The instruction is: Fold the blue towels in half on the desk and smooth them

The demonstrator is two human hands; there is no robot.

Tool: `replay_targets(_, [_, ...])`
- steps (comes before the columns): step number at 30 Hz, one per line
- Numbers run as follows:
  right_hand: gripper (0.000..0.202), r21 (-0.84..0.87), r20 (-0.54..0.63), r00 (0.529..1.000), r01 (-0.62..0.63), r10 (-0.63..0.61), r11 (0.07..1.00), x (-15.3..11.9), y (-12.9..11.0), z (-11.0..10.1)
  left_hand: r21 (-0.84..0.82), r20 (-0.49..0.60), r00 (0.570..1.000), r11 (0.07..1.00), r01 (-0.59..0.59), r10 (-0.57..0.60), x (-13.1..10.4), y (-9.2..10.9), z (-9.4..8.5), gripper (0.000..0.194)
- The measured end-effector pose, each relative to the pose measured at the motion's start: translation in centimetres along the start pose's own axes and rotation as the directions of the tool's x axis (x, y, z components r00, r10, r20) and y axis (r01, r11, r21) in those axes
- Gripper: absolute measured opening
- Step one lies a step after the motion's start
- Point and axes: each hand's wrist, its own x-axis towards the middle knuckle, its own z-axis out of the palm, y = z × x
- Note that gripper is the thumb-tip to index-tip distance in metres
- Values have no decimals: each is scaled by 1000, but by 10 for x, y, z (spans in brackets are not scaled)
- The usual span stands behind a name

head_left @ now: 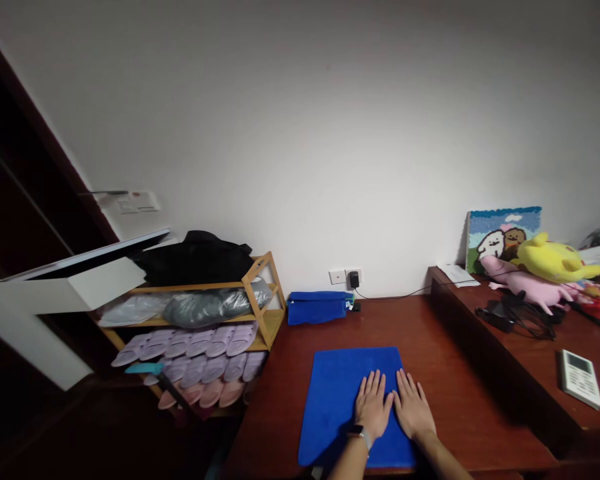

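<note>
A blue cloth [333, 393] lies spread flat on the reddish-brown wooden table [275, 413]. My left hand [374, 405], with a watch on its wrist, rests palm down on the cloth right of its middle, fingers stretched out. Beside it, my right hand [414, 407] lies palm down along the cloth's right edge, partly over the bare wood, its fingers extended too. The thumbs are close together. Neither hand grips anything. At the back of the table, against the wall, is another blue cloth [317, 308], folded, with a white tag at its right end.
Left of the table stands a wooden shoe rack [264, 300] holding several slippers [220, 340], with a black bag [197, 257] on top. A plugged-in adapter [354, 280] trails a cable. The raised right surface carries plush toys [555, 260], a picture [500, 233] and a white calculator-like device [580, 378].
</note>
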Motion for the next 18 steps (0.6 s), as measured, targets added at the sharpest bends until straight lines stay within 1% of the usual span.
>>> replay_targets(1, [71, -2, -4, 1000, -1, 1, 1000, 0, 0, 1, 1, 2, 1000, 1000, 13, -13, -3, -7, -1, 61])
replay_targets(3, [71, 1, -13, 1000, -6, 6, 1000, 1, 1, 3, 11, -5, 999, 999, 51, -51, -15, -30, -9, 63])
replay_targets(7, [71, 10, -19, 1000, -18, 18, 1000, 1, 1, 3, 95, -2, 979, 975, 203, -204, -50, -90, -36, 66])
replay_targets(9, [71, 9, -12, 1000, -24, 24, 1000, 2, 0, 1, 157, 0, 963, 951, 265, -269, -66, -113, -48, 66])
replay_targets(10, [71, 8, -10, 1000, -26, 27, 1000, 3, -1, -1, 179, -4, 959, 943, 279, -283, -72, -121, -53, 67])
replay_targets(11, [71, 8, -10, 1000, -29, 29, 1000, 3, -1, -2, 190, -12, 958, 940, 284, -287, -77, -126, -56, 67])
replay_targets(13, [70, 7, -3, 999, -33, 33, 999, 2, -2, -4, 200, -30, 958, 937, 285, -285, -83, -130, -58, 69])
replay_targets(16, [70, 13, 11, 999, -49, 49, 999, -6, -2, -2, 210, -50, 957, 934, 290, -286, -85, -128, -56, 69])
replay_targets(18, [70, 32, -10, 998, -59, 59, 998, -17, 0, 3, 208, -65, 958, 935, 285, -278, -84, -128, -53, 69])
